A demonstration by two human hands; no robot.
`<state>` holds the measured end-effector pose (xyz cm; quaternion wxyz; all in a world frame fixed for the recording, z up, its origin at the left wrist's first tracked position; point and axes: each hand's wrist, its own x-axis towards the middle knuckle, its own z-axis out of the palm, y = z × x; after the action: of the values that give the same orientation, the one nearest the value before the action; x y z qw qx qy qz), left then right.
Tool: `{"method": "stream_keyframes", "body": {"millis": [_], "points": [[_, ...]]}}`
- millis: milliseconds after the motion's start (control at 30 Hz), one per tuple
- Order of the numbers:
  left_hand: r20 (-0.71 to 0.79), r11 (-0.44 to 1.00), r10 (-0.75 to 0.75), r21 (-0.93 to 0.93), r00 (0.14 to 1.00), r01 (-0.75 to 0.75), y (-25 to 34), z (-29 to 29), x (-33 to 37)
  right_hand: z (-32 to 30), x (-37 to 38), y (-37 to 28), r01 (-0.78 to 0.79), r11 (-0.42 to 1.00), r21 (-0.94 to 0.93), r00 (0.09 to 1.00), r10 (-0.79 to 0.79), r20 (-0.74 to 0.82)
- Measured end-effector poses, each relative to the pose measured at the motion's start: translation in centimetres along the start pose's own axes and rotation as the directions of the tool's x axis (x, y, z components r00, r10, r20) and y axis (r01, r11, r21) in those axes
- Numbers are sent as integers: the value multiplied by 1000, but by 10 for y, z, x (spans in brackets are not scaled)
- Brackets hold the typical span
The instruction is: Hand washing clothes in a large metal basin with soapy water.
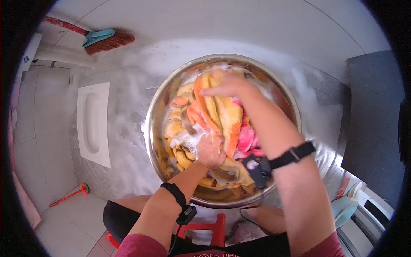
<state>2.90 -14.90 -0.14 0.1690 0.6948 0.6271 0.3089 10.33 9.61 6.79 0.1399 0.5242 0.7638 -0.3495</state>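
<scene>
Kneading laundry, we work in a wide steel basin (154,111) full of suds and wet cloth. Our left hand (210,150) clenches the yellow-orange towel (222,113) low in the heap; our right hand (227,85) grips its upper fold. A pink cloth (247,139) lies beside it, sodden and foamy.

You're looking down at a wet, foam-streaked grey floor (128,128); directly on it sit a round steel basin (150,128), a brown-bristled broom (109,42) and a small red brush (68,196).
</scene>
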Motion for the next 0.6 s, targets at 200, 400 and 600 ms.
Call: {"method": "stream_keyframes", "body": {"millis": [200,400,600], "points": [[39,999,-24,-27,999,25,-5,-9,-8,26,-26,-24,7,981,195,965,45,-260],[361,960,-114,-199,926,196,-18,-44,-12,54,-155,-40,-64,956,285,936,157,-314],[570,567,-423,-440,705,696,34,-141,3,115,-302,-51,-131,936,328,920,238,-312]]}}
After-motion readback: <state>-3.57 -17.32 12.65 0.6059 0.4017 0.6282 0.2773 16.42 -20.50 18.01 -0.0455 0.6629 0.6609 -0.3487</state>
